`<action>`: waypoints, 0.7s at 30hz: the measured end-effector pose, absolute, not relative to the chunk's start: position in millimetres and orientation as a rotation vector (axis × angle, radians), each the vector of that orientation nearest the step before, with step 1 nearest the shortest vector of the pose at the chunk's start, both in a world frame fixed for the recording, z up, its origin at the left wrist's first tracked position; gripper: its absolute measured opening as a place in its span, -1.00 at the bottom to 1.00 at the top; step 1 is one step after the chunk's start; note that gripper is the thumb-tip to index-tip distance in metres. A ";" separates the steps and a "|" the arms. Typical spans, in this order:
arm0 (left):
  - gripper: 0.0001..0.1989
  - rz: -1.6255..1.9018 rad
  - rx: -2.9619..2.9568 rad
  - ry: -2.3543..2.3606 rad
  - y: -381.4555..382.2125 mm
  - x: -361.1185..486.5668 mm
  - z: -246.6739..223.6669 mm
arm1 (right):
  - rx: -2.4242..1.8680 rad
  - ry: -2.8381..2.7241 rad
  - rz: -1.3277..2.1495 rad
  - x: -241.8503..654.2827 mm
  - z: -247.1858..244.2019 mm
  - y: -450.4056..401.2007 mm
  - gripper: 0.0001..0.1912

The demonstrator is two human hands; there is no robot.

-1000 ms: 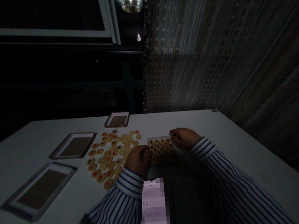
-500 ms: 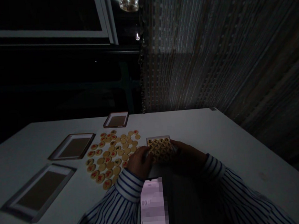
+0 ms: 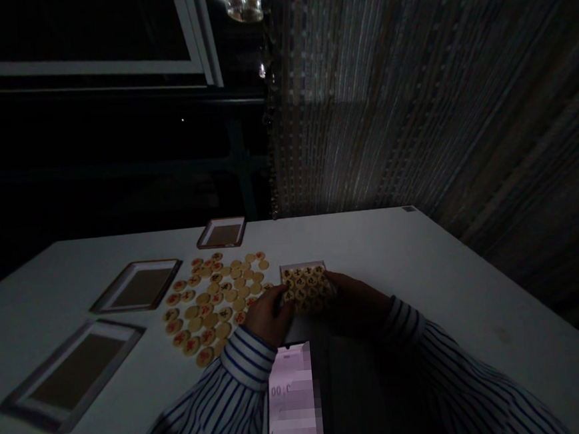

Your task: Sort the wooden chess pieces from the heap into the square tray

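Note:
In front of me is a small box with a pale rim, packed with rows of round wooden xiangqi pieces marked in black characters. My left hand grips its left side, fingers curled at the edge and over the nearest pieces. Around the right side my right hand is closed, mostly in shadow. Loose xiangqi pieces, some with red or black characters and some blank, lie spread to the left of the box. The box's lower front is too dark to make out.
On the white table, three shallow framed trays or lids lie left of the pieces: a near one, a middle one and a far one. A lit phone is between my forearms. A string curtain hangs behind.
The whole view has shifted slightly. Both hands stay at the sides of the box, and my left fingers have moved only a little. The loose pieces look unchanged.

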State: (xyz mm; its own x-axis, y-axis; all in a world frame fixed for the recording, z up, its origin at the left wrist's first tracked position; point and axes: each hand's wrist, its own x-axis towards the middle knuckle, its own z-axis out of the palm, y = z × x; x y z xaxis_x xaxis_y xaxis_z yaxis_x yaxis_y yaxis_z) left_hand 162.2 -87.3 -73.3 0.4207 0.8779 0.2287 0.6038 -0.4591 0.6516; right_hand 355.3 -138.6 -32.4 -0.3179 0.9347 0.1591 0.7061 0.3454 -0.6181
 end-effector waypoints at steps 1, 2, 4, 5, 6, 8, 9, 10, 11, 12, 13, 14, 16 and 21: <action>-0.68 0.765 2.201 1.255 -87.1 162.1 -73.6 | -1.424 -2.126 0.592 355.7 -34.0 -138.3 -0.46; -0.68 0.761 2.201 1.259 -87.0 162.1 -73.8 | -1.410 -2.134 0.573 356.2 -35.3 -138.1 -0.45; -0.68 0.751 2.209 1.269 -86.9 162.0 -73.8 | -1.386 -2.145 0.555 357.3 -36.8 -138.3 -0.44; -0.68 0.747 2.214 1.271 -87.0 162.0 -73.6 | -1.393 -2.141 0.551 358.2 -37.6 -138.7 -0.43; -0.67 0.746 2.218 1.273 -87.1 162.0 -73.2 | -1.411 -2.132 0.546 359.4 -38.7 -139.2 -0.43; -0.67 0.743 2.222 1.268 -87.6 161.9 -71.9 | -1.450 -2.113 0.524 363.2 -43.2 -140.0 -0.45; -0.67 0.739 2.222 1.265 -87.9 161.8 -71.1 | -1.461 -2.106 0.505 365.9 -47.0 -140.0 -0.47; -0.68 0.733 2.224 1.262 -88.3 161.7 -70.4 | -1.456 -2.103 0.478 369.1 -51.7 -139.7 -0.50; -0.68 0.728 2.224 1.261 -88.6 161.6 -69.7 | -1.478 -2.099 0.443 372.5 -56.9 -139.2 -0.51; -0.68 0.725 2.224 1.261 -88.9 161.5 -69.2 | -1.452 -2.121 0.411 376.0 -62.3 -138.4 -0.49; -0.67 0.726 2.222 1.263 -89.1 161.4 -68.8 | -1.415 -2.114 0.373 379.2 -67.2 -137.7 -0.47; -0.67 0.729 2.221 1.265 -89.2 161.5 -68.6 | -1.381 -2.116 0.364 382.1 -71.2 -137.2 -0.45; -0.67 0.736 2.223 1.267 -89.0 161.7 -68.7 | -1.407 -2.124 0.353 386.0 -75.1 -136.7 -0.44; -0.66 0.736 2.227 1.278 -87.8 162.4 -70.2 | -1.640 -2.224 0.273 385.3 -69.0 -136.7 -0.45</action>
State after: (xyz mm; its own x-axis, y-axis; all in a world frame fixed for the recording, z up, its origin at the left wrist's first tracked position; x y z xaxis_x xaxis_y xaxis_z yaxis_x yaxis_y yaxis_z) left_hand 162.4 -87.8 -70.2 0.4234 0.8793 0.2179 0.6293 -0.4586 0.6274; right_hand 385.3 -136.7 -69.0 -0.2596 0.9500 0.1734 0.8797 0.3067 -0.3633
